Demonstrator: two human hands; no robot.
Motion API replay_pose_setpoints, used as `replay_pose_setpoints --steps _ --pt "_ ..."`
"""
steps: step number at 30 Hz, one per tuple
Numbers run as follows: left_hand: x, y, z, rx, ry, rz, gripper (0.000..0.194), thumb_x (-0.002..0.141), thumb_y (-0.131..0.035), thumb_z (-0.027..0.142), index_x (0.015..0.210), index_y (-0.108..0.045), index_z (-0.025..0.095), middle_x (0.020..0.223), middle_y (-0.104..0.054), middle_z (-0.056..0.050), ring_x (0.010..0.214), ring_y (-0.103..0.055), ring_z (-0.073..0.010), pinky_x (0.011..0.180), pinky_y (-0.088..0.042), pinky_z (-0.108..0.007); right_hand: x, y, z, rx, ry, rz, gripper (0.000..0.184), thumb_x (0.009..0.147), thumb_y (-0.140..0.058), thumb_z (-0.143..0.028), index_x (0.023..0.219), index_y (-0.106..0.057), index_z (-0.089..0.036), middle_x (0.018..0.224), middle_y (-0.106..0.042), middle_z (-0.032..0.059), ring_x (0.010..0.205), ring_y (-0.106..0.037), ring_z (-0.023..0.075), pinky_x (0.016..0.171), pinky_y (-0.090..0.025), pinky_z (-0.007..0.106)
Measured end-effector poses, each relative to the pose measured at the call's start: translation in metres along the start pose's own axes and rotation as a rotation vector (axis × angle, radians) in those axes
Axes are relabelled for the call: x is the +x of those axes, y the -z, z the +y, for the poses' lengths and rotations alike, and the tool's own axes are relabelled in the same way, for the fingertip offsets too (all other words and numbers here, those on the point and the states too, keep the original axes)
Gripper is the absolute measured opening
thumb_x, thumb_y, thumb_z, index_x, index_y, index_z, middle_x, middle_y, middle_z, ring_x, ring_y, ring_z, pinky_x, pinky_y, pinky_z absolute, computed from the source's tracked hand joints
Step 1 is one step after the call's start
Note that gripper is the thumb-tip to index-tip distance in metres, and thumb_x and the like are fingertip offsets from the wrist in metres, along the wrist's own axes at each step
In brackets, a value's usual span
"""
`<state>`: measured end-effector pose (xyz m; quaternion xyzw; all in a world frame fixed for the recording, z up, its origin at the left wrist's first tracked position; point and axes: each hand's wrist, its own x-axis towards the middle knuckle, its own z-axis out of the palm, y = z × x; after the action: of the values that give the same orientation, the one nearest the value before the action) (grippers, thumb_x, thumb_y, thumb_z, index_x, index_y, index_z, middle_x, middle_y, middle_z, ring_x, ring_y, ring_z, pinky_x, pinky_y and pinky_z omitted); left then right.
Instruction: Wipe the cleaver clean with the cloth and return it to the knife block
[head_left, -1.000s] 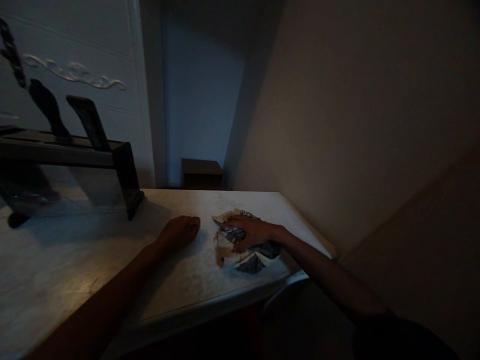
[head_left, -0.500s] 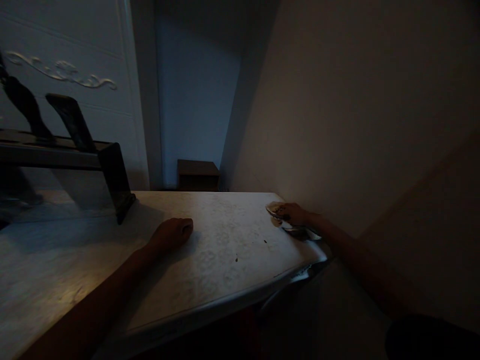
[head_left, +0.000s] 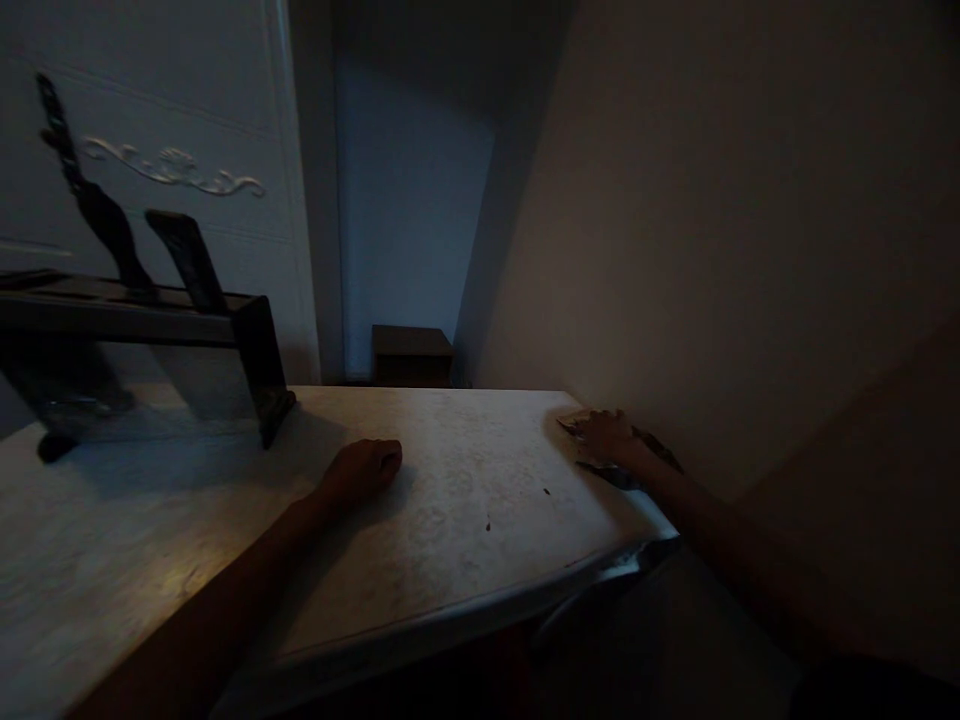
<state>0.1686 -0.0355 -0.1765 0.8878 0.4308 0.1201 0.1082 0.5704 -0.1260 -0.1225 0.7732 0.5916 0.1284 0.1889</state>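
Observation:
My left hand (head_left: pixel 365 470) rests as a closed fist on the table (head_left: pixel 450 440), its thumb side facing right; nothing shows in it. At the table's far right corner, by the wall, my right hand (head_left: pixel 606 436) presses down on a crumpled, dark-patterned cloth (head_left: pixel 613 474). Parts of the cloth stick out on both sides of the hand, and the rest is hidden under the palm. Two small dark crumbs (head_left: pixel 547 491) lie on the pale patterned tabletop between my hands, nearer the right one.
A clear-fronted knife block (head_left: pixel 251 325) with black handles stands on the table at the left. Behind it is a white door (head_left: pixel 217 90) with scroll moulding. The wall (head_left: pixel 675 250) borders the table's right side. A small brown cabinet (head_left: pixel 411 342) stands beyond the far edge.
The view has swung slightly left, so everything sits further right. My right hand has shifted on the cloth, and its fingers look more spread. My left hand remains a fist in place.

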Motion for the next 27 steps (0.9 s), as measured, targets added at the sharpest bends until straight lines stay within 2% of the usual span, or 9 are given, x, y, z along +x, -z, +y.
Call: replay_pose_setpoints --steps 2,7,10,13,15,18,21,24,27 --pt "0.000 0.000 0.000 -0.012 0.000 0.010 0.028 0.088 -0.037 0.024 0.077 -0.062 0.020 0.081 -0.070 -0.006 0.076 -0.062 -0.0189 0.067 -0.036 -0.029 -0.002 0.010 -0.020 -0.007 -0.015 0.035 0.037 0.087 -0.050 -0.018 0.121 -0.065 -0.012 0.120 -0.062 0.0267 0.114 -0.057 0.0388 0.095 -0.035 0.057" --pt "-0.001 0.004 0.003 -0.034 0.032 0.001 0.026 0.087 -0.040 0.020 0.078 -0.065 0.020 0.080 -0.071 -0.005 0.076 -0.062 -0.0185 0.068 -0.039 -0.028 -0.004 0.036 -0.080 0.057 0.154 0.114 0.037 0.085 -0.044 -0.010 0.114 -0.066 -0.014 0.119 -0.064 0.0195 0.107 -0.062 0.0301 0.089 -0.044 0.042" --pt "-0.001 0.006 0.001 -0.024 0.046 0.016 0.026 0.086 -0.041 0.019 0.079 -0.066 0.019 0.083 -0.072 -0.006 0.078 -0.063 -0.0192 0.069 -0.040 -0.028 -0.006 0.046 -0.118 0.149 0.274 0.132 0.035 0.088 -0.043 -0.016 0.112 -0.067 -0.019 0.114 -0.068 0.0133 0.099 -0.065 0.0233 0.080 -0.046 0.032" --pt "-0.002 0.009 -0.006 -0.034 0.046 0.091 0.026 0.085 -0.042 0.018 0.078 -0.067 0.019 0.081 -0.072 -0.007 0.077 -0.064 -0.0195 0.068 -0.041 -0.029 -0.005 0.052 -0.154 0.337 0.384 0.123 0.032 0.093 -0.040 -0.026 0.097 -0.070 -0.021 0.105 -0.071 0.0095 0.090 -0.066 0.0211 0.069 -0.044 0.028" --pt "-0.002 0.012 -0.011 -0.071 0.063 0.196 0.024 0.083 -0.044 0.016 0.079 -0.067 0.019 0.079 -0.072 -0.006 0.076 -0.064 -0.0190 0.069 -0.042 -0.028 0.000 0.055 -0.175 0.461 0.424 0.138 0.035 0.095 -0.038 -0.033 0.088 -0.070 -0.019 0.097 -0.071 0.0089 0.086 -0.066 0.0207 0.066 -0.041 0.028" --pt "-0.001 0.018 -0.020 -0.161 0.093 0.448 0.021 0.080 -0.046 0.012 0.078 -0.066 0.018 0.077 -0.071 -0.006 0.074 -0.065 -0.0180 0.070 -0.043 -0.027 0.012 0.062 -0.205 0.714 0.471 0.176 0.048 0.098 -0.033 -0.043 0.071 -0.064 -0.018 0.077 -0.068 0.0057 0.073 -0.062 0.0176 0.062 -0.036 0.026" --pt "-0.002 0.025 -0.029 -0.255 0.105 0.727 0.019 0.077 -0.047 0.010 0.074 -0.064 0.018 0.074 -0.070 -0.005 0.070 -0.064 -0.0168 0.069 -0.044 -0.027 0.027 0.074 -0.234 0.949 0.520 0.216 0.058 0.096 -0.030 -0.055 0.053 -0.045 -0.020 0.053 -0.049 -0.0002 0.054 -0.048 0.0135 0.054 -0.027 0.027" --pt "-0.009 0.031 -0.041 -0.337 0.120 0.945 0.018 0.076 -0.047 0.011 0.070 -0.062 0.019 0.068 -0.067 -0.003 0.063 -0.060 -0.0150 0.065 -0.044 -0.025 0.039 0.092 -0.264 1.055 0.534 0.305 0.055 0.093 -0.037 -0.054 0.049 -0.035 -0.021 0.048 -0.038 -0.0026 0.049 -0.039 0.0117 0.052 -0.021 0.028" --pt "-0.023 0.037 -0.060 -0.431 0.205 1.100 0.016 0.076 -0.047 0.014 0.070 -0.061 0.020 0.064 -0.063 0.000 0.060 -0.057 -0.0138 0.062 -0.043 -0.024 0.048 0.113 -0.292 1.093 0.551 0.397 0.044 0.089 -0.046 -0.045 0.054 -0.043 -0.020 0.054 -0.045 -0.0024 0.054 -0.044 0.0121 0.055 -0.026 0.027"
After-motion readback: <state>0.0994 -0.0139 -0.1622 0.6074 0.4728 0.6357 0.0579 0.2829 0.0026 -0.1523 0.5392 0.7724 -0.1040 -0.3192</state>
